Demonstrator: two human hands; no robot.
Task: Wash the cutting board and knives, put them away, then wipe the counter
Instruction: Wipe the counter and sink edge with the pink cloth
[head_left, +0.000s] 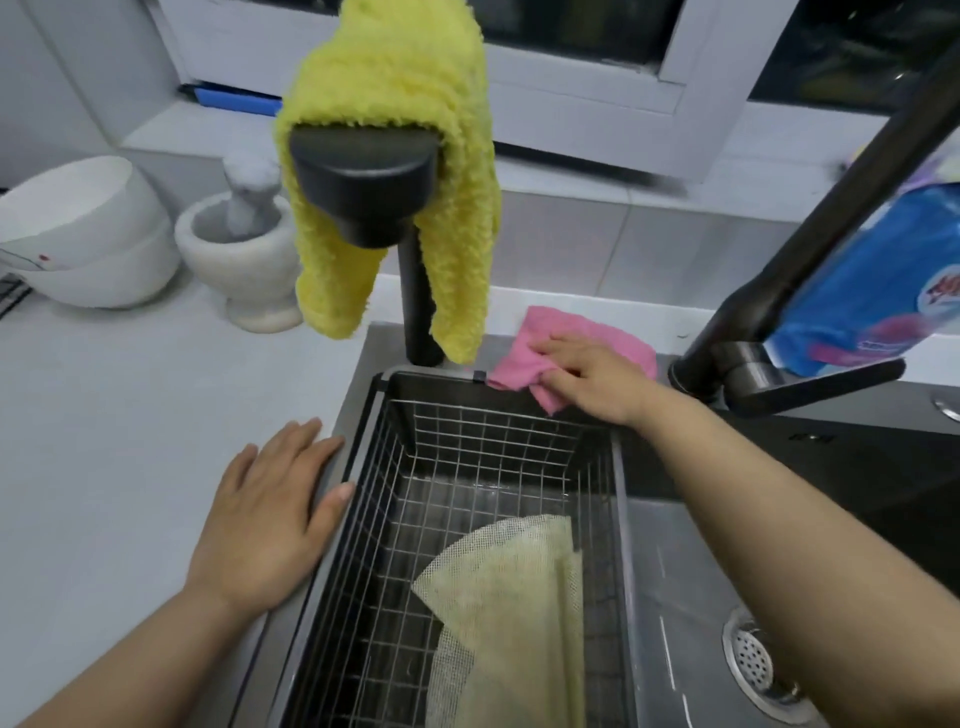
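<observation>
A pink cloth (582, 332) lies on the back ledge of the dark sink (670, 597), between two black faucets. My right hand (592, 382) presses down on the cloth, fingers curled over its front edge. Flat on the white counter (104, 441), my left hand (270, 514) rests with fingers spread at the sink's left rim and holds nothing. No cutting board or knife is in view.
A wire basket (467, 499) sits in the sink's left half with a pale mesh cloth (509, 613) inside. A yellow fluffy cloth (395, 93) hangs over the left black faucet (363, 182). White bowls (78, 234), a stone mortar (244, 260) and a blue bag (872, 291) stand around.
</observation>
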